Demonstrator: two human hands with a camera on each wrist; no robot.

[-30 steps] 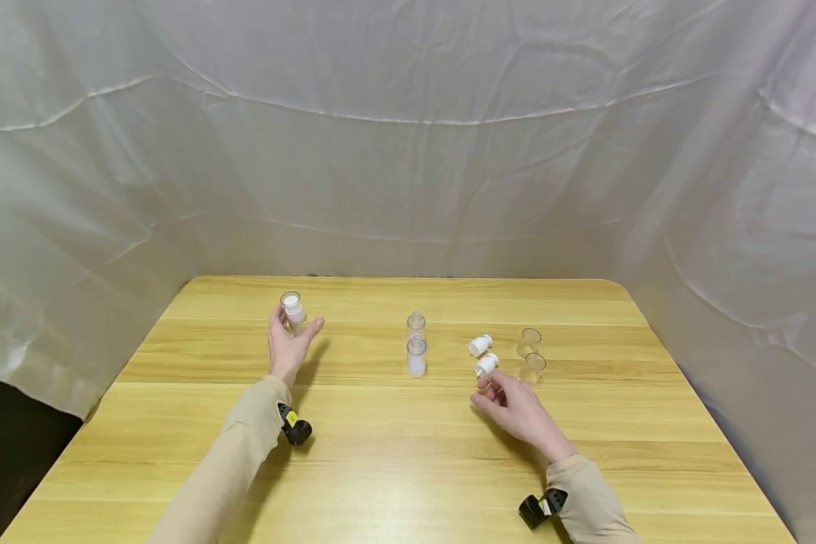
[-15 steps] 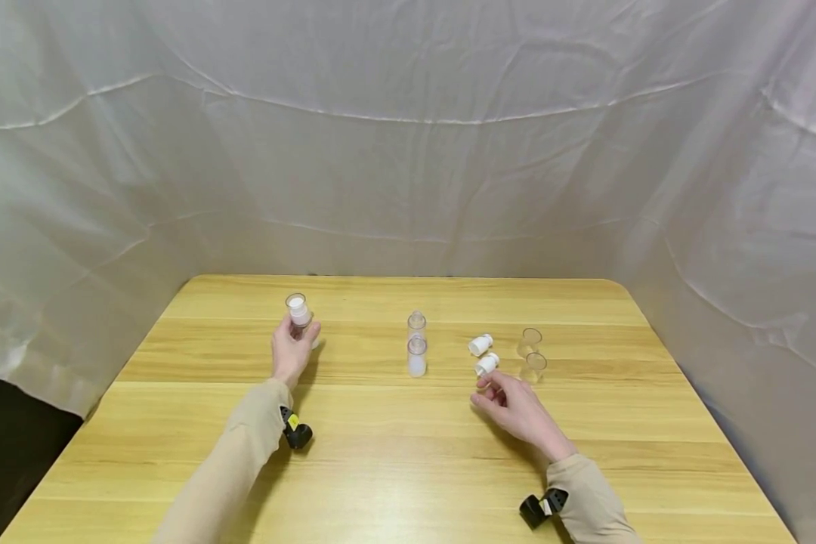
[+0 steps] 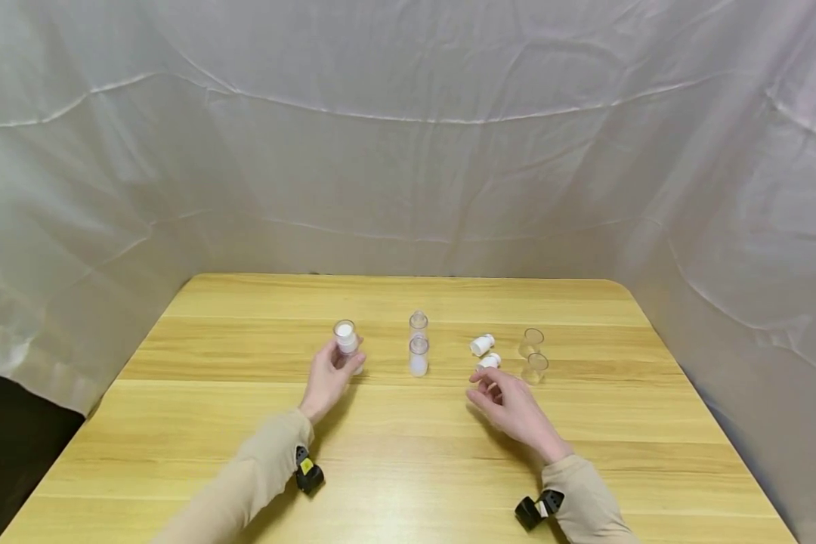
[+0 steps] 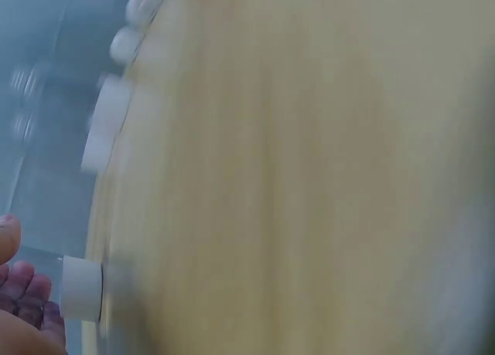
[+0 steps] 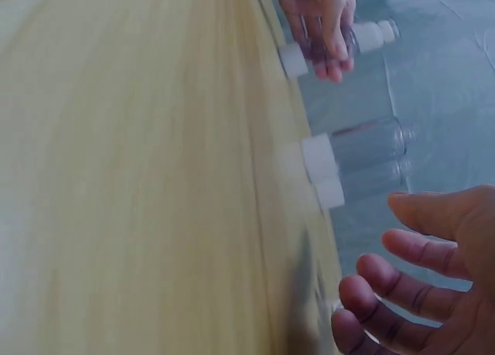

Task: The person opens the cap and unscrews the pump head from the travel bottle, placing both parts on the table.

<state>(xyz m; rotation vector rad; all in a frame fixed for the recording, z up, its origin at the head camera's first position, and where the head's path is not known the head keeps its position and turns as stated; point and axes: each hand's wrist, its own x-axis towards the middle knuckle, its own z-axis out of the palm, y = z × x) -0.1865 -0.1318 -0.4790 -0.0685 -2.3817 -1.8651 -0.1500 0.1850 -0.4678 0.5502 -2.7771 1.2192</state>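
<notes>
My left hand (image 3: 329, 381) grips a clear bottle (image 3: 347, 344) with a white base and a white upper part inside a clear rim. Its white base shows close over the tabletop in the left wrist view. To its right, two clear bottles (image 3: 418, 357) with white bases stand upright, one behind the other. My right hand (image 3: 513, 404) hovers at the right with fingers loosely bent and nothing between them. Just beyond its fingertips lie two white bottle tops (image 3: 482, 345), the nearer one partly covered by the hand.
Two clear cylindrical caps (image 3: 532, 342) stand right of the white tops, beyond my right hand. The wooden table (image 3: 394, 453) ends at a grey cloth curtain (image 3: 408, 189) at the back and sides.
My left hand has carried the bottle to the right and nearer to me, towards the two standing bottles. The right hand has barely shifted.
</notes>
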